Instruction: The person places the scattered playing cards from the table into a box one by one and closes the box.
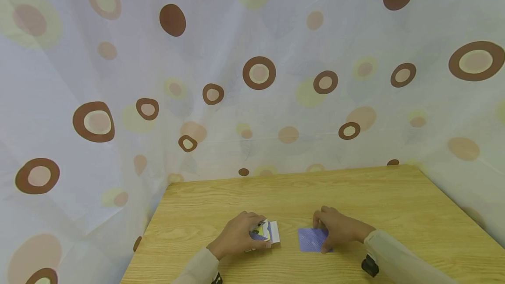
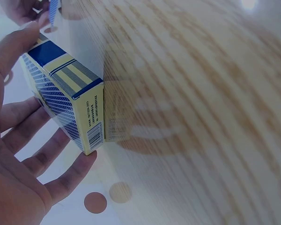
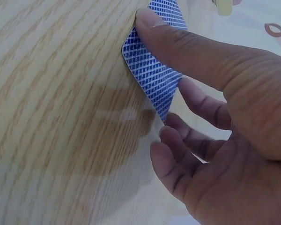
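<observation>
On the wooden table, my left hand grips a playing card box between thumb and fingers. The box's white flap stands out at its right end. The left wrist view shows the box resting near the tabletop, its barcoded side facing the camera. To the right, my right hand holds blue-backed playing cards low over the table. In the right wrist view its thumb presses on the patterned cards, with the fingertips around the far edge. How many cards there are, I cannot tell.
The light wood table stretches beyond both hands. A white curtain with brown and beige spots hangs behind it and along both sides. A dark wrist strap sits by the right sleeve.
</observation>
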Tool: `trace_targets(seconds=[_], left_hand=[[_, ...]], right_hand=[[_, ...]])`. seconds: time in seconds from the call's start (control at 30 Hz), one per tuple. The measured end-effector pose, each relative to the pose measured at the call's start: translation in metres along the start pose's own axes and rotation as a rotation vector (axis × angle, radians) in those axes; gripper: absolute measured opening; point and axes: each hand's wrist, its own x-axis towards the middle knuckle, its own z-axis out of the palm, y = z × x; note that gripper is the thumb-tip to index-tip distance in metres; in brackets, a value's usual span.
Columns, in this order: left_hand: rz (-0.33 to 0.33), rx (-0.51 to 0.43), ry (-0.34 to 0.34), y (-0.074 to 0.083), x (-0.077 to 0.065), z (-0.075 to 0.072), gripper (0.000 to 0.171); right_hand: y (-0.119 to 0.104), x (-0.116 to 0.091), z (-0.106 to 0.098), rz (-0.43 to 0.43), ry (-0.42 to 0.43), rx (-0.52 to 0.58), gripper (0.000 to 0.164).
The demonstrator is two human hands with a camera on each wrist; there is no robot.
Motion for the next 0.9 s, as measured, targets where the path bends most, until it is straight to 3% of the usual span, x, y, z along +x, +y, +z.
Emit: trace_targets(seconds=[0.13, 0.23, 0.4, 0.9], left_hand=[[0.010, 0.011, 0.004, 0.0003, -0.0004, -0.0002, 0.080], [0.015, 0.015, 0.007, -0.0003, -0.0008, 0.0006, 0.080], [0.011, 0.015, 0.003, -0.0004, -0.0004, 0.0011, 0.080], [0.013, 0.021, -0.001, -0.0007, 0.0010, 0.0002, 0.080]], right_hand=[[0.0027, 0.0012, 0.0004, -0.041, 0.004, 0.046, 0.056], [0.0028, 0.0015, 0.0006, -0.054, 0.025, 0.019, 0.054], [-0.0002, -0.0006, 0.0027, -0.040, 0.060, -0.062, 0.052], [0.0014, 0.0001, 0.0067, -0.042, 0.086, -0.024, 0.055]])
